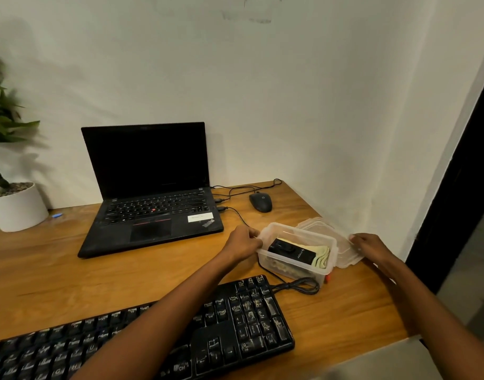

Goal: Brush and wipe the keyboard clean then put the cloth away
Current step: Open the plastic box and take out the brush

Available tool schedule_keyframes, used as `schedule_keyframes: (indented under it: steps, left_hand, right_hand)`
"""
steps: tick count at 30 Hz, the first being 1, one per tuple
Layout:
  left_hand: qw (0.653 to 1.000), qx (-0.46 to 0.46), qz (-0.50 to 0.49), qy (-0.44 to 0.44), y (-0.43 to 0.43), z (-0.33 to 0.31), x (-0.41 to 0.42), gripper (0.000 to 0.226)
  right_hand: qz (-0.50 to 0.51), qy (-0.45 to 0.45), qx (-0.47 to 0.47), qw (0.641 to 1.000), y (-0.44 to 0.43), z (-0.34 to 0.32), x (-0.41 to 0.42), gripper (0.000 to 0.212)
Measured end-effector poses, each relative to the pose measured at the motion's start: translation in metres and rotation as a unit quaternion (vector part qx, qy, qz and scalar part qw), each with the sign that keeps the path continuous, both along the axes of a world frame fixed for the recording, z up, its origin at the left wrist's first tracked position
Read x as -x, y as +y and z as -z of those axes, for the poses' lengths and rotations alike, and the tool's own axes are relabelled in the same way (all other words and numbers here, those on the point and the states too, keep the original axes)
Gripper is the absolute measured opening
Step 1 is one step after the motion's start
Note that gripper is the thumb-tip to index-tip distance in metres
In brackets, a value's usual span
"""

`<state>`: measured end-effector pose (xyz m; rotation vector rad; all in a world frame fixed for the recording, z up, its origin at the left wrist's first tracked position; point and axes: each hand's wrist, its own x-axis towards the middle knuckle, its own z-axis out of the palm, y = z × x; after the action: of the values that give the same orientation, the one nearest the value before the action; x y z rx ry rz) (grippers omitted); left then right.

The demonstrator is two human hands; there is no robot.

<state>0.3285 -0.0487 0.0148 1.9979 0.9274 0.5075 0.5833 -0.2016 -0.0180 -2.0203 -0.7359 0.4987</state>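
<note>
The folded green cloth [321, 256] lies inside the open clear plastic container [298, 267] on the worktop [125, 270], tucked beside a black brush case [290, 250] whose long axis runs left-back to right-front. The left hand [243, 244] clasps the container's left wall — nearer to the tools. The right hand [369, 246] holds the removed lid [342, 242], just right. The keyboard [235, 325] waits in front, nearer the person.

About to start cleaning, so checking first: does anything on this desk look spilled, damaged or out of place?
Nothing spilled or broken. The clear box is open, its lid lying loose behind it under the right hand. The keyboard sits askew to the desk edge.
</note>
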Motion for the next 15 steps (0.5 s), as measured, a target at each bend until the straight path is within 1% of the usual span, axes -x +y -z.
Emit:
schedule_keyframes:
  steps: [3,4,6,7,8,9,10,11,12,13,14,15]
  left_hand:
    - [1.0,0.009,-0.004,-0.007,0.002,0.002,0.004,0.028]
    - [1.0,0.012,-0.006,-0.007,0.002,0.002,0.005,0.029]
    - [1.0,0.012,-0.013,-0.008,0.001,0.001,0.008,0.032]
    - [1.0,0.007,-0.018,-0.009,0.001,0.001,0.01,0.034]
    - [1.0,0.001,-0.021,-0.012,0.001,0.0,0.012,0.034]
    - [1.0,-0.005,-0.021,-0.015,0.002,-0.001,0.014,0.034]
    - [1.0,-0.01,-0.019,-0.017,0.002,-0.002,0.016,0.033]
    - [1.0,-0.015,-0.015,-0.019,0.001,-0.004,0.018,0.033]
    - [1.0,-0.021,-0.013,-0.018,0.001,-0.006,0.021,0.033]
    - [0.999,-0.028,-0.008,-0.017,0.0,-0.007,0.024,0.033]
    - [0.999,-0.033,-0.002,-0.015,-0.001,-0.009,0.028,0.032]
    - [0.999,-0.036,0.006,-0.015,-0.002,-0.011,0.033,0.03]
  right_hand:
    - [-0.018,-0.006,0.033,0.999,0.007,-0.003,0.003,0.034]
    - [-0.012,-0.025,0.05,0.998,0.01,-0.004,0.002,0.037]
    - [0.023,-0.13,0.11,0.985,0.018,-0.005,-0.002,0.047]
    - [0.046,-0.19,0.111,0.974,0.021,-0.009,-0.001,0.048]
    - [0.049,-0.237,0.076,0.967,0.025,-0.015,0.006,0.044]
    - [0.031,-0.263,0.019,0.964,0.028,-0.025,0.016,0.036]
    - [-0.009,-0.276,-0.03,0.961,0.031,-0.034,0.027,0.028]
    - [-0.068,-0.272,-0.053,0.958,0.034,-0.045,0.04,0.022]
    - [-0.142,-0.255,-0.045,0.956,0.036,-0.054,0.054,0.019]
    - [-0.217,-0.236,-0.009,0.947,0.037,-0.062,0.069,0.02]
    - [-0.273,-0.233,0.05,0.932,0.04,-0.066,0.081,0.023]
    - [-0.306,-0.251,0.114,0.911,0.044,-0.067,0.088,0.029]
